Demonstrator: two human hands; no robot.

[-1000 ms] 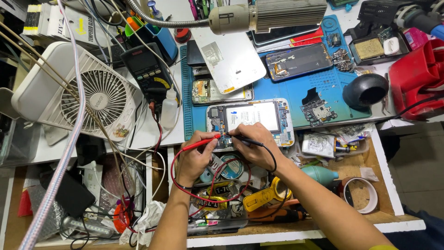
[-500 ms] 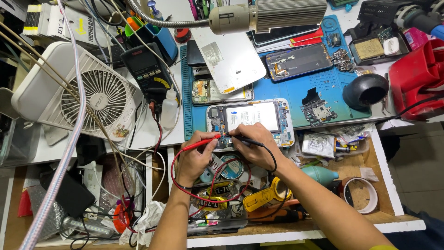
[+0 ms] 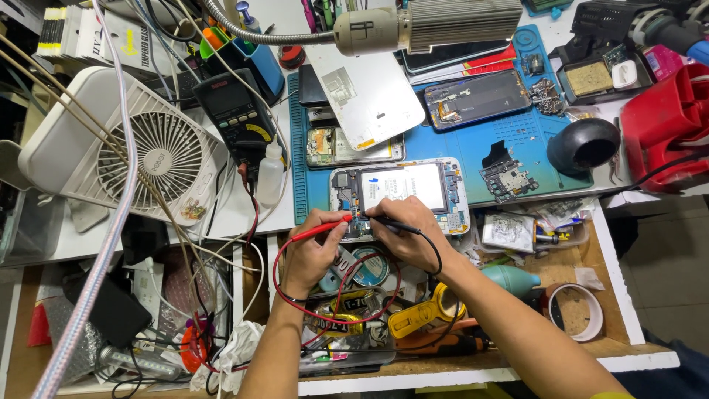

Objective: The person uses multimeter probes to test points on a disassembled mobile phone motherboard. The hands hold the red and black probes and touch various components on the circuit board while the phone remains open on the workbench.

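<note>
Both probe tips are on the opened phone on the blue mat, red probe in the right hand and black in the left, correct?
Not quite: the hands are swapped. In the head view, the left hand holds the red probe and the right hand holds the black probe. Both tips do meet at the opened phone on the blue mat.

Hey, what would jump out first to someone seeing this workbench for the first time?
Probably the two hands at the centre: the left hand holds a red probe and the right hand a black probe, both tips on an opened phone lying on the blue mat. A white fan sits at left, a red case at far right.
</note>
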